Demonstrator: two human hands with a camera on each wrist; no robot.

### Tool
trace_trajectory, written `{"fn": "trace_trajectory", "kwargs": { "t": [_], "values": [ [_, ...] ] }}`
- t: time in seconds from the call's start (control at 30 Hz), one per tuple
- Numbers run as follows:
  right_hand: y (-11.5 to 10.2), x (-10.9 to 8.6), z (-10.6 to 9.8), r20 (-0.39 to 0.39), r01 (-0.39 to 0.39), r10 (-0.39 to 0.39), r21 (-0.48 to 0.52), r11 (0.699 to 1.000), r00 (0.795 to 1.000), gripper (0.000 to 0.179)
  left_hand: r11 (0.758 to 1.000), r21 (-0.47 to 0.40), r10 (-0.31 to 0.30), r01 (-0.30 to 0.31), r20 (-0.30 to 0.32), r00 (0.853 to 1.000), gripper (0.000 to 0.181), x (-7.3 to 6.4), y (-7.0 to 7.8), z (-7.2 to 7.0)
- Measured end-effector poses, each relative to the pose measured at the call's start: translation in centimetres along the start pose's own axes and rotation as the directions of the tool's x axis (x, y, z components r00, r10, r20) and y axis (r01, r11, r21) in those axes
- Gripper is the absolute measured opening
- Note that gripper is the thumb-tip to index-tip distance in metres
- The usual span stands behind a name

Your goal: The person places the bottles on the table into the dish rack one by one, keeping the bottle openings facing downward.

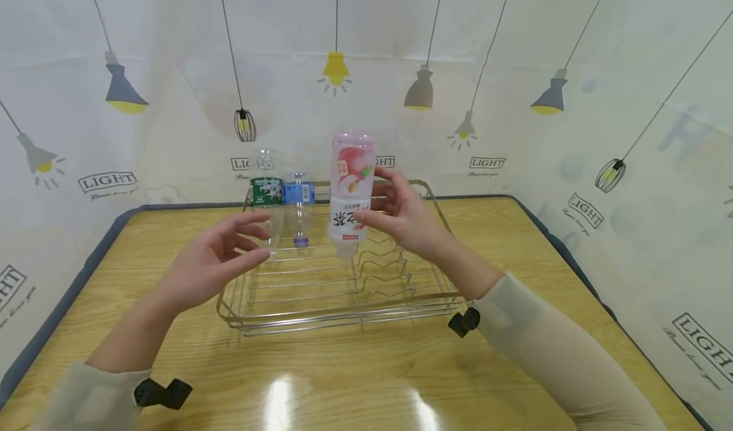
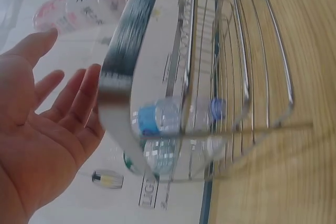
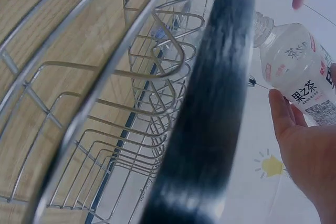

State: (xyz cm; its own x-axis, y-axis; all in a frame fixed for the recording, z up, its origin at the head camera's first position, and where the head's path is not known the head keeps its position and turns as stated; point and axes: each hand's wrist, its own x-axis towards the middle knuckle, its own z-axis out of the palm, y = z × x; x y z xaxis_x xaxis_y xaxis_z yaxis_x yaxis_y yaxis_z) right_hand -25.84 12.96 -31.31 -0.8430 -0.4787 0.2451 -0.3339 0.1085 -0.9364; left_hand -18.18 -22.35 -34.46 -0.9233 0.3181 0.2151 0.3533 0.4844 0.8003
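Observation:
My right hand [image 1: 409, 218] grips a clear plastic bottle with a pink-and-white peach tea label [image 1: 352, 186], its neck pointing down, above the wire dish rack [image 1: 343, 313]. In the right wrist view the thumb and fingers lie against the tea bottle [image 3: 296, 59]. My left hand [image 1: 214, 259] hangs over the rack's left side, fingers loosely bent and holding nothing. Just beyond its fingertips, a green-labelled clear bottle [image 1: 266, 191] stands neck down in the rack. Beside that one is a blue-labelled bottle [image 1: 300, 193], also upside down, with a purple-blue cap.
The rack's right half has wavy wire dividers [image 1: 383, 272]. Its flat metal rim [image 3: 210, 98] crosses close in front of the right wrist camera. A wooden table [image 1: 321, 374] carries the rack, and a lamp-patterned cloth [image 1: 498, 163] rises behind and at both sides.

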Motion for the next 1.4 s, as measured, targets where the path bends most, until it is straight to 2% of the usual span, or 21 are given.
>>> {"fn": "trace_trajectory", "kwargs": {
  "t": [0.1, 0.27, 0.43, 0.63, 0.87, 1.07, 1.17, 1.4],
  "values": [
    [-0.3, 0.3, -0.1, -0.004, -0.02, 0.02, 0.003, 1.0, 1.0, 0.081, 0.998, 0.054, 0.021, -0.02, -0.026, 0.999, 0.053, -1.2, -0.9, -1.1],
    [-0.5, 0.9, -0.4, -0.019, -0.026, 0.026, 0.003, 1.0, 0.999, 0.08, 0.997, 0.06, 0.056, -0.055, -0.02, 0.998, 0.05, -3.2, -3.0, -2.6],
    [-0.7, 1.3, -0.8, -0.05, -0.041, 0.04, -0.016, 0.999, 0.998, 0.079, 0.998, 0.062, 0.001, -0.002, 0.023, 1.0, 0.054, -4.9, -5.0, -3.2],
    [-1.0, 1.8, -1.0, -0.053, -0.037, 0.037, 0.01, 0.999, 0.998, 0.08, 0.993, 0.103, -0.059, 0.054, 0.046, 0.997, 0.055, -6.2, -6.0, -2.9],
    [-1.0, 2.3, -1.2, -0.064, -0.03, 0.032, 0.039, 0.999, 0.997, 0.078, 0.991, 0.102, -0.09, 0.084, 0.059, 0.994, 0.055, -6.7, -6.4, -2.5],
    [-1.3, 3.1, -1.3, -0.078, -0.01, 0.014, 0.052, 0.999, 0.997, 0.078, 0.992, 0.08, -0.105, 0.1, 0.064, 0.992, 0.055, -6.7, -6.5, -2.2],
    [-1.8, 3.5, -1.2, -0.079, 0.001, 0.003, 0.05, 0.999, 0.997, 0.078, 0.994, 0.059, -0.098, 0.094, 0.073, 0.992, 0.054, -6.5, -6.6, -2.2],
    [-2.4, 5.1, -0.5, -0.086, 0.012, -0.006, 0.067, 0.998, 0.996, 0.08, 0.999, 0.023, -0.041, 0.039, 0.087, 0.995, 0.057, -6.3, -7.0, -2.1]
  ]
}}
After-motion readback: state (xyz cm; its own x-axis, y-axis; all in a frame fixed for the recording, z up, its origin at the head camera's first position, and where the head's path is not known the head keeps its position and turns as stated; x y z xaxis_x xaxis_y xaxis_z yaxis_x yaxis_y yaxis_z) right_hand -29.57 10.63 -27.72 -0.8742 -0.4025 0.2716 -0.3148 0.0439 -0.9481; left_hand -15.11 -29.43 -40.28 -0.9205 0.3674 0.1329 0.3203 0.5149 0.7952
